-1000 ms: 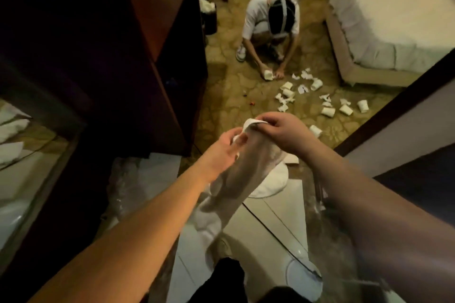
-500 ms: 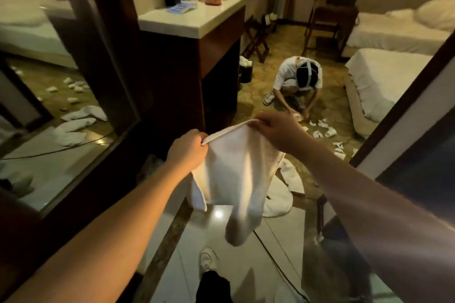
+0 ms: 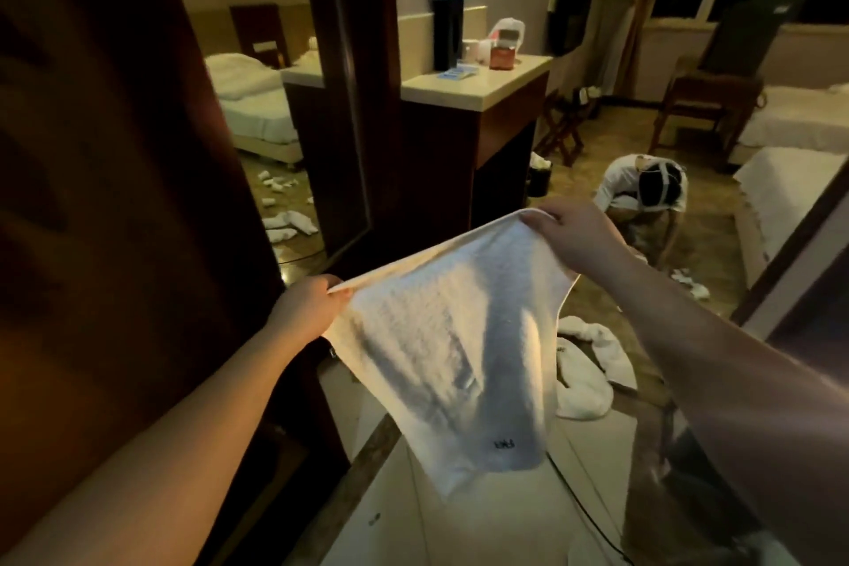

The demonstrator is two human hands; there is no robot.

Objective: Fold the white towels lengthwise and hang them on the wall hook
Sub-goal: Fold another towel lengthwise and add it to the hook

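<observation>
White towel [image 3: 441, 335] now hangs spread before us, no longer bunched: our left hand [image 3: 305, 306] and right hand [image 3: 574, 234] each pinch a top corner, ready for the lengthwise fold.

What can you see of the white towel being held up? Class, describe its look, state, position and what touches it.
The white towel looks like soft terry cloth with a hemmed top edge and a small dark mark near its lower end. It is spread open, not yet folded, and hangs in the air above the pale floor. The left hand pinches one top corner and the right hand grips the other, higher, so the top edge slopes. Shadows cross its face.
</observation>
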